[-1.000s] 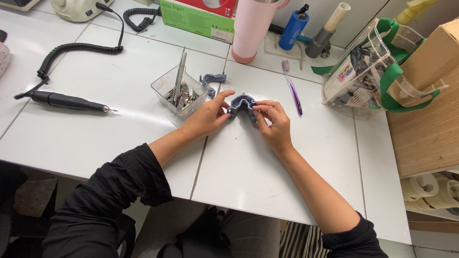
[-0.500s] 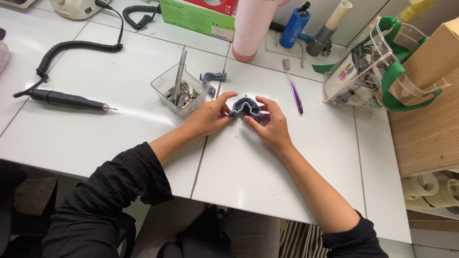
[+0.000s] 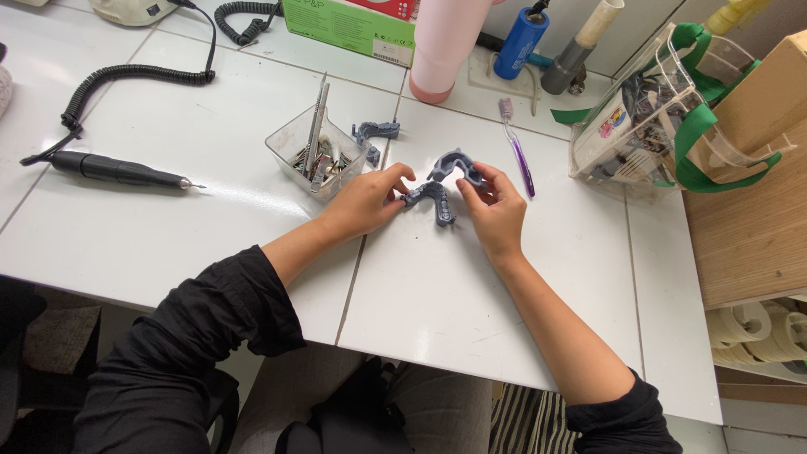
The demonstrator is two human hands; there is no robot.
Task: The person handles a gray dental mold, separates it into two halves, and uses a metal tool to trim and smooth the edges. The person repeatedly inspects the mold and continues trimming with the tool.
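On the white surface, beside a clear tool tub, the left hand pinched one grey dental arch model while the right hand gripped the other arch, just apart. Seating them well likely called for light fingertip pressure, with the arches kept level.
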